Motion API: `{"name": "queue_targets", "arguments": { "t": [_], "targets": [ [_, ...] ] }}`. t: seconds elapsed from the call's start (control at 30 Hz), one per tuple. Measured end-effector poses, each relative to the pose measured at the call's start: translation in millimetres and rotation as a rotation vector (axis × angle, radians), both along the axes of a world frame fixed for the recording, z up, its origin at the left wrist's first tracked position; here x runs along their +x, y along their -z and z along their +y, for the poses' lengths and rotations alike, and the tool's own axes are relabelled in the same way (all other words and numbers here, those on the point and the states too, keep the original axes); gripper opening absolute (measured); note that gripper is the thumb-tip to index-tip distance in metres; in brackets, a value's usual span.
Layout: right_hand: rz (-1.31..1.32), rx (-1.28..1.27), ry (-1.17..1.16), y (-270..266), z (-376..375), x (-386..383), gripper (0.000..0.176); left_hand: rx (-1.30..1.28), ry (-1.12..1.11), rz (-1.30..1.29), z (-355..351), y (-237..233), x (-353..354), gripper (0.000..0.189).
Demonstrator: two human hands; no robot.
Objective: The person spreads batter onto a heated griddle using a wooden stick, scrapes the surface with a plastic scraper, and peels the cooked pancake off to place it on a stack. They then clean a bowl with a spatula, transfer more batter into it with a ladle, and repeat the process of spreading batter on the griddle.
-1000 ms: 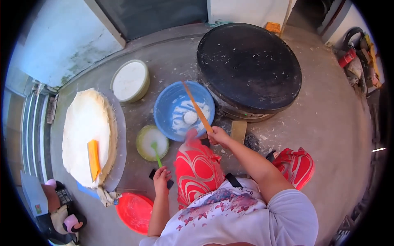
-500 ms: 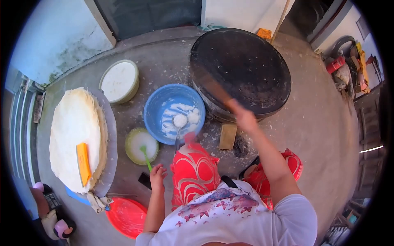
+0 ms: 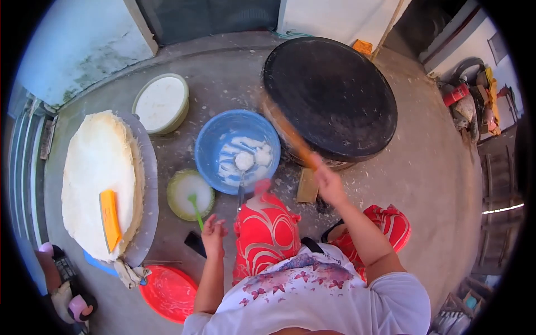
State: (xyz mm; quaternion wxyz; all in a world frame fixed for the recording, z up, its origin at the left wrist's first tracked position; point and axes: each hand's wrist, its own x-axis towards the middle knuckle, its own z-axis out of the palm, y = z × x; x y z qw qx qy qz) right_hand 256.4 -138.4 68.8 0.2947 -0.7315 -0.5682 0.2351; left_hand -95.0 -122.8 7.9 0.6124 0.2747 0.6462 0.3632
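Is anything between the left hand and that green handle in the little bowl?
No. The left hand is just beside the green handle, which sticks out of the small bowl; only bare floor shows between them.

We see a flatbread stack (image 3: 92,162) with an orange scraper (image 3: 110,219) well left of the left hand (image 3: 214,234); red dish (image 3: 170,293) near it.

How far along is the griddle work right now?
Done: a tall stack of thin white sheets on the tray. In hand: right hand grips the wooden stick at the near edge of the bare black griddle; left hand open, empty. Left: dough lumps in the blue bowl.
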Motion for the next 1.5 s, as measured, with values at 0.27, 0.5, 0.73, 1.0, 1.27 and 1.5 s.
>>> {"name": "queue_targets", "arguments": {
  "t": [0.27, 0.5, 0.73, 1.0, 1.27, 1.5],
  "targets": [
    [0.084, 0.253, 0.878, 47, -60, 90, 0.05, 0.9, 0.885, -0.959, 2, -146, 21, 0.071],
    [0.08, 0.062, 0.837, 47, -66, 74, 0.047, 0.799, 1.554, -1.518, 18, -233, 67, 0.05],
    [0.169, 0.286, 1.071, 75, -70, 72, 0.046, 0.937, 1.675, -1.265, 14, -212, 42, 0.063],
    [0.365, 0.17, 0.591, 63, -43, 29, 0.034, 0.91, 1.512, -1.318, 16, -222, 43, 0.054],
    [0.085, -0.227, -0.233, -6, 22, -26, 0.02, 0.779, 0.655, -1.126, 28, -132, 14, 0.046],
    [-0.366, -0.162, -0.681, -61, 102, -101, 0.023, 0.157, 0.458, 1.361, 43, 95, -32, 0.056]
  ]
}}
